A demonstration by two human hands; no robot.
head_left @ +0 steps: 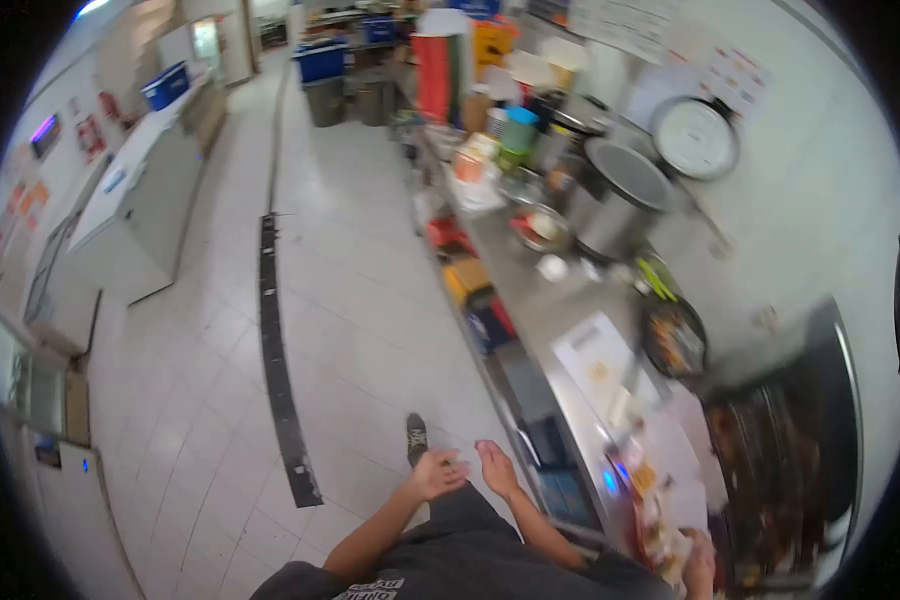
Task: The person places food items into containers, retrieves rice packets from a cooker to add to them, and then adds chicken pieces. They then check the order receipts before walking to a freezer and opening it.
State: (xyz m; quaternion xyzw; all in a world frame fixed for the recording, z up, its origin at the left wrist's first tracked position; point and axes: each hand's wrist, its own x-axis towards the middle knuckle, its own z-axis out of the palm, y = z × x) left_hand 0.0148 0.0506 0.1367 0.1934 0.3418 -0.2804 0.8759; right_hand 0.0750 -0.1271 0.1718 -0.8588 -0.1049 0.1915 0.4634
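Note:
Both my hands are held in front of my body above the tiled floor, a short way apart. My left hand [439, 475] has its fingers spread and holds nothing. My right hand [497, 468] is open too, its fingers stretched out and nothing in it. To the right of my hands runs a metal counter [560, 310]. On it lie a white cutting board [598, 366] with small bits on top, and a black pan [674, 338] with food.
Another person's hand [700, 562] is over food at the counter's near end. A large metal pot [622, 200] and bowls stand farther back. A dark strip [276, 370] runs along the floor. A white chest [140, 215] stands on the left.

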